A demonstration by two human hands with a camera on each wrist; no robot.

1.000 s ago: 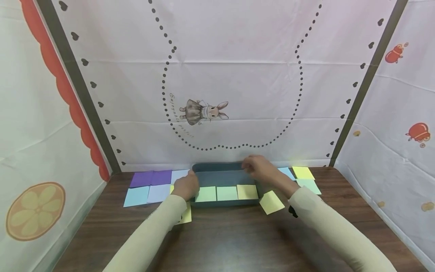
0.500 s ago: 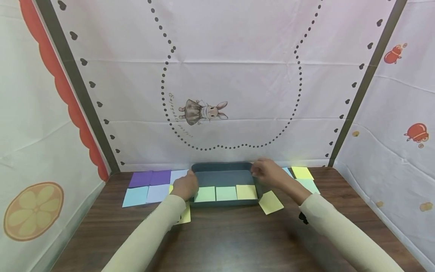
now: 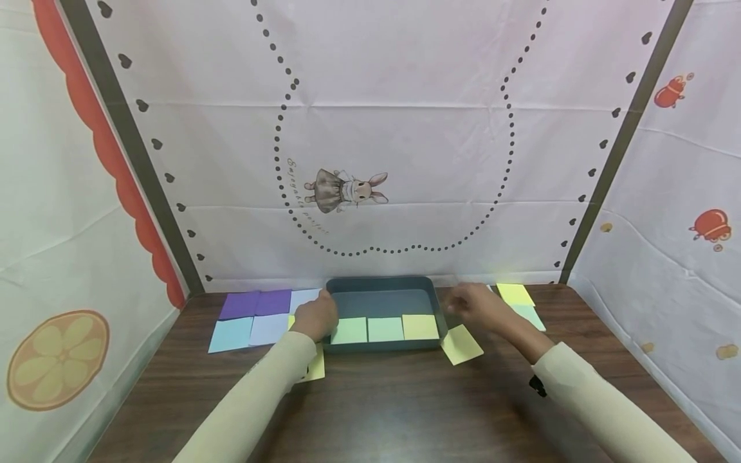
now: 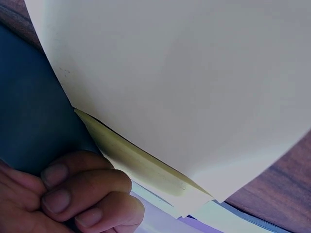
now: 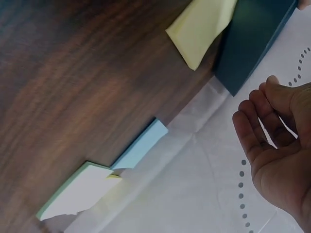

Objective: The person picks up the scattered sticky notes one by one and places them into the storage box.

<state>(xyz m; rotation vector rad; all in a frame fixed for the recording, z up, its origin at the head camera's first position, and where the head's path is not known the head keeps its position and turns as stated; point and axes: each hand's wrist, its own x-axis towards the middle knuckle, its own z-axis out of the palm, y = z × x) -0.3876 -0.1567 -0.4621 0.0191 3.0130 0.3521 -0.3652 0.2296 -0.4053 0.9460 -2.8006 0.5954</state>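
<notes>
A dark blue-grey tray [image 3: 379, 302] stands against the back cloth, with two green sticky notes [image 3: 386, 329] and a yellow one [image 3: 420, 326] in a row along its front. At its left end my left hand [image 3: 317, 316] grips the wall; in the left wrist view its curled fingers [image 4: 92, 187] lie beside the tray and a yellow note. My right hand [image 3: 477, 307] hovers right of the tray, apart from it, fingers loosely bent and holding nothing. Just below it, a yellow note [image 3: 461, 344] lies askew by the tray's front right corner.
Purple [image 3: 240, 305], blue [image 3: 232, 334] and lilac notes [image 3: 269, 330] lie left of the tray. Another yellow note [image 3: 315, 364] is partly behind my left forearm. At the back right are yellow [image 3: 515, 294], mint [image 3: 529, 315] and blue notes [image 5: 141, 145]. White cloth surrounds the brown table [image 3: 399, 405].
My right hand has moved from the tray's back right corner, rightward and slightly toward me, away from the tray. My left hand, the tray and the notes have stayed put.
</notes>
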